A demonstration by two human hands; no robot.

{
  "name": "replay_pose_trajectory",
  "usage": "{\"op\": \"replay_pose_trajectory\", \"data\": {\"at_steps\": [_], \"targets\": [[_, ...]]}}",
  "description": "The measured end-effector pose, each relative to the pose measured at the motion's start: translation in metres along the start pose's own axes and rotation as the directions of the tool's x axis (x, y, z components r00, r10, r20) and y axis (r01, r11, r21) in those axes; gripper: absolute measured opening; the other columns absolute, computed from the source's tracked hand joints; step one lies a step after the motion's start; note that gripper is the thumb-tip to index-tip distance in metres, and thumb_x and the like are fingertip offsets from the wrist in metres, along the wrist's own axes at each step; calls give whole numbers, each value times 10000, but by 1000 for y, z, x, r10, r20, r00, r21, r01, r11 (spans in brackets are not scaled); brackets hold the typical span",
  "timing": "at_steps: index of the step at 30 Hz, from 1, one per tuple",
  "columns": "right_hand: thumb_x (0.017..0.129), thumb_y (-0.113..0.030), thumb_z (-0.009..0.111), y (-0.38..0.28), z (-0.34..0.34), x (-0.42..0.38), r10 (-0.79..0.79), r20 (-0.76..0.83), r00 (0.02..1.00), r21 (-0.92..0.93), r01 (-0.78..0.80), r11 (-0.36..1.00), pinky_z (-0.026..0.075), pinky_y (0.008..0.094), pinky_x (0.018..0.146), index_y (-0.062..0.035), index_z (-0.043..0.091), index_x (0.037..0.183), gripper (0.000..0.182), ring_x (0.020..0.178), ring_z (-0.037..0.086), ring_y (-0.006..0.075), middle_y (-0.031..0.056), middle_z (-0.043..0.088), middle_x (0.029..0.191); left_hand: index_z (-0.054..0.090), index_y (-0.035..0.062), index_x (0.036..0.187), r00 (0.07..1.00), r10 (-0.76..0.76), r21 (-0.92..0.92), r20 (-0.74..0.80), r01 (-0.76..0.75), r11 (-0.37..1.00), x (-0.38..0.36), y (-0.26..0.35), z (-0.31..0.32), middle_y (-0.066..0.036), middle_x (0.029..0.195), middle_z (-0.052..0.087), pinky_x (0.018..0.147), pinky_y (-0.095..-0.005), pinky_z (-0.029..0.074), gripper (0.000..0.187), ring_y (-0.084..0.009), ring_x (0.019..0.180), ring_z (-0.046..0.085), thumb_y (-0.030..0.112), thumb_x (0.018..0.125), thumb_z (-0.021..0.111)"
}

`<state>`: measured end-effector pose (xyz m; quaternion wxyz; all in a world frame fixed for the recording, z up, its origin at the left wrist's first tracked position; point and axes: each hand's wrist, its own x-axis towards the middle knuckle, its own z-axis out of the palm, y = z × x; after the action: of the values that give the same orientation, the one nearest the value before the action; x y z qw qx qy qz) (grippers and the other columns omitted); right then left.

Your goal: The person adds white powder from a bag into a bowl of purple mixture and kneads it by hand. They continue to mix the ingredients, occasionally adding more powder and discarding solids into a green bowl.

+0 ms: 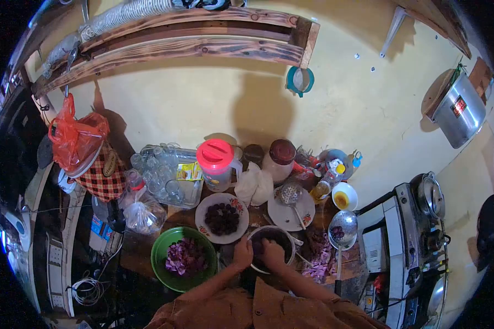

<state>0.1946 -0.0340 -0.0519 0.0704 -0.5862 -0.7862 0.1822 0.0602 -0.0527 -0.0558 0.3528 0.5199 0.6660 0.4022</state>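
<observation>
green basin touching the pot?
Apart. The head view shows a plain gap from the right rim of the green basin to the pot, with the left hand on the pot's side.

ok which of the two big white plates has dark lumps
The left plate, beyond the left hand: dark lumps fill its middle, while the right plate bears a perforated ladle.

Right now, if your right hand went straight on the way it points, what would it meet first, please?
Probably the far inner wall of the pot, since the right hand reaches inside it, though its depth, and whether any contents come first, is unclear.
</observation>
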Motion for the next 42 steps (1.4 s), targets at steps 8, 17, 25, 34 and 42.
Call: {"op": "replay_pose_trajectory", "data": {"at_steps": [8,17,25,34,42], "targets": [[635,-294,710,26,4,30,40,138,990,93,-54,994,484,437,693,-60,533,1043,502,783,597,361,177,608,832,495,-63,1107,993,117,18,-16,-117,993,8,-5,-2,-296,950,550,785,-445,420,321,-451,927,518,108,843,429],[674,-302,690,-4,-87,-26,-427,-63,902,68,431,900,434,432,832,-88,489,1193,596,1003,525,364,209,526,1138,521,-27,1096,998,17,5,67,-18,1000,11,-11,-13,-259,956,575,794,-421,427,326,-404,909,553,190,868,437],[758,-424,581,-9,-28,-26,-75,211,975,118,51,992,222,567,994,-63,212,1369,799,1262,220,438,267,198,1379,506,-23,1100,999,31,-60,13,-30,998,-5,-7,-8,-257,999,561,814,-395,419,309,-399,966,536,181,896,397],[784,-547,428,-24,5,-7,129,505,853,24,-163,986,-63,672,948,-107,-93,1393,914,1320,-120,396,178,-139,1443,498,-36,1104,999,-18,-40,-43,16,999,-4,-9,1,-250,991,563,823,-396,411,315,-400,952,535,170,901,374],[759,-540,502,-15,-27,5,43,479,877,39,-71,997,27,610,1010,-126,44,1408,896,1323,-2,418,211,-44,1446,480,-65,1119,991,89,194,-102,-68,979,10,-29,8,-271,1024,545,839,-422,401,359,-406,978,520,194,911,344]]}}
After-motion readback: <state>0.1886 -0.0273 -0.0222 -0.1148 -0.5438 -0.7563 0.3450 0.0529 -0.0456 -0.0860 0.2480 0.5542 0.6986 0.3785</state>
